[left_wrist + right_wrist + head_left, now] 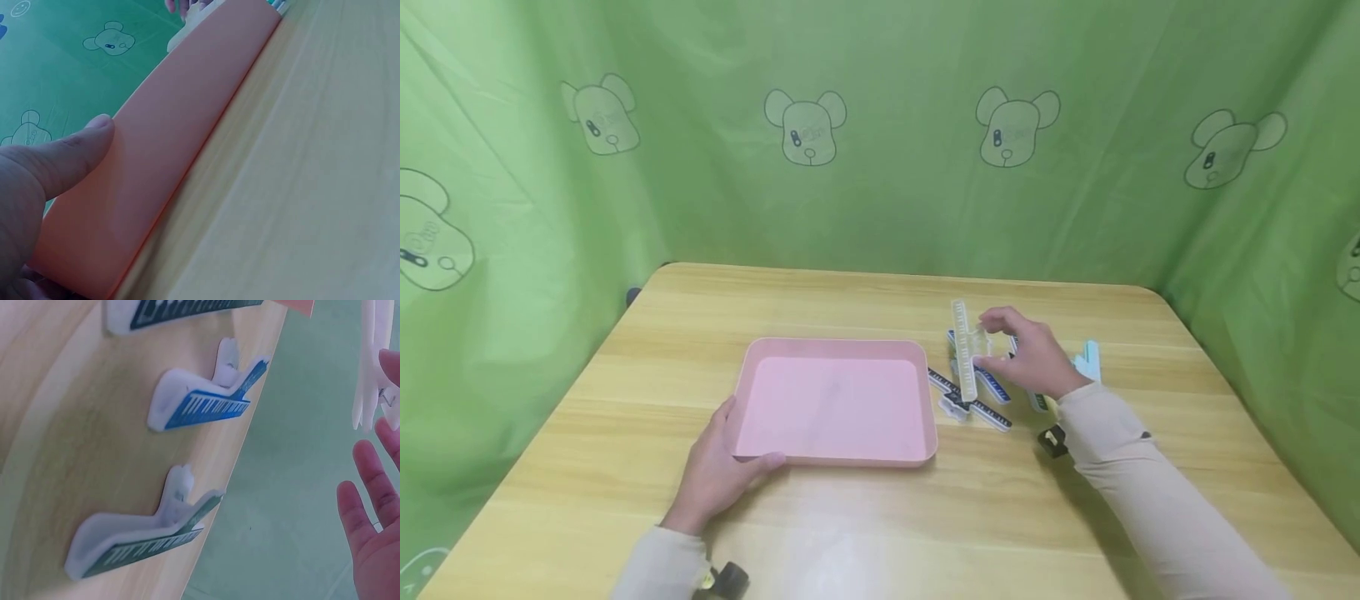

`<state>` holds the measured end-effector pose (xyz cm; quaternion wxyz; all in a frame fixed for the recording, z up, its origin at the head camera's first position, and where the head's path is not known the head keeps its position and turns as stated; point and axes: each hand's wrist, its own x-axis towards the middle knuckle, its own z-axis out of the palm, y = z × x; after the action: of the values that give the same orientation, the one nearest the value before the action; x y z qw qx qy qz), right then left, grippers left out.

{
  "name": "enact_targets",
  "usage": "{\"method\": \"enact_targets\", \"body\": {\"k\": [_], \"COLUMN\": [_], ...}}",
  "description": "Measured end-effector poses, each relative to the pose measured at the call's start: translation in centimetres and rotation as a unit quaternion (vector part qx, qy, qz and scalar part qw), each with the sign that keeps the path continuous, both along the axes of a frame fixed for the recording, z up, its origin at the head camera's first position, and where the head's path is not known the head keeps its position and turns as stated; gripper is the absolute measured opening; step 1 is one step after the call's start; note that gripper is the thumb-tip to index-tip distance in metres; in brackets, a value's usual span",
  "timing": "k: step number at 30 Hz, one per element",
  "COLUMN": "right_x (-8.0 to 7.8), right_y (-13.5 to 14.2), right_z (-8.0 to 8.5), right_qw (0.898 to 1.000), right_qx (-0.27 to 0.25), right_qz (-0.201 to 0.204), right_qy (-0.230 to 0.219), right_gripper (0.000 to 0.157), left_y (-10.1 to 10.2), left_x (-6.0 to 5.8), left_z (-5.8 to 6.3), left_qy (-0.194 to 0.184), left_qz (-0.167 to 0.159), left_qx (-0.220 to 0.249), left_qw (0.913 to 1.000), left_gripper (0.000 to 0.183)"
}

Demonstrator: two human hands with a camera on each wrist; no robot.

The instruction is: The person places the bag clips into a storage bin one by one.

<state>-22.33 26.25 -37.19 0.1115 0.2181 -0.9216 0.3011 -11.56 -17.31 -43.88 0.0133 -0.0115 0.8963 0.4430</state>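
My left hand grips the pink tray at its near left corner. In the left wrist view the thumb lies against the tray's outer wall. The tray's bare inside shows in the head view. Above the tabletop, right of the tray, my right hand pinches a white clip with a piano-key pattern between thumb and fingers. Below it lie a black-striped clip and a blue clip. The right wrist view shows the blue clip beside a dark green clip.
A light blue clip lies right of the right hand, partly hidden by it. The wooden table is edged by a green curtain with mouse-head drawings at the back and sides.
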Motion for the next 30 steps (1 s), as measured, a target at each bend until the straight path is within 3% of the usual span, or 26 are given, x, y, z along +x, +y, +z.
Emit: {"method": "enact_targets", "body": {"k": [9, 30], "right_x": [0.2, 0.3], "right_y": [-0.6, -1.7], "right_z": [-0.3, -0.6], "right_qw": [1.000, 1.000], "right_qx": [-0.005, -0.015], "right_qz": [-0.005, 0.021], "right_qy": [-0.018, -0.003], "right_gripper": [0.062, 0.060], "left_y": [0.1, 0.2], "left_x": [0.1, 0.0], "left_z": [0.0, 0.0], "left_qy": [-0.001, 0.008], "left_qz": [0.001, 0.003], "left_qx": [-0.005, 0.007], "left_qw": [1.0000, 0.9999], "left_gripper": [0.121, 0.119]}}
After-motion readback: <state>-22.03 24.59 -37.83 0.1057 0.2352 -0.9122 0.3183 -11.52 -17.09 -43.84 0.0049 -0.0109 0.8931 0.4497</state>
